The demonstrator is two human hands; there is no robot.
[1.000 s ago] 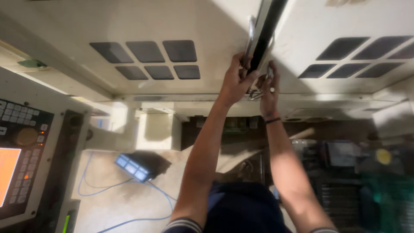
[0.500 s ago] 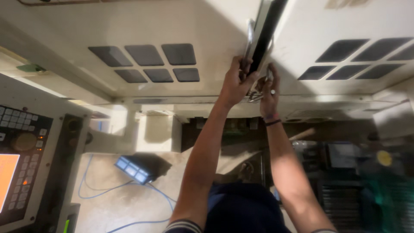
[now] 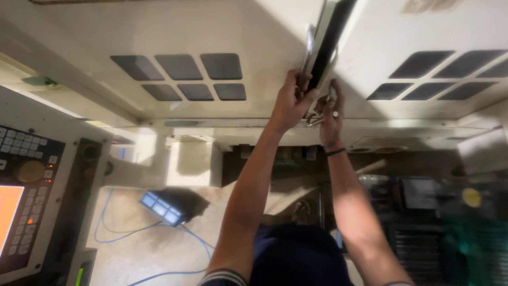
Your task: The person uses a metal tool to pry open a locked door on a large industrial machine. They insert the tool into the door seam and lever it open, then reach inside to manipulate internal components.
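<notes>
Door handle [image 3: 308, 55], apparently gripped by raised left hand [image 3: 291, 100].

Far left, an orange screen [image 3: 9, 212] glows on the control panel [image 3: 32, 180], grey keypad [image 3: 26, 148] above it. On the floor, a small blue-lit screen [image 3: 161, 207] lies tilted, by blue cables.

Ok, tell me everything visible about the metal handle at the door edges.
The metal handle is a slim, silvery bar loop on the edge of the left cream door, beside the dark gap between the two doors. The left hand grips its lower end; the right hand touches hardware just below.
</notes>
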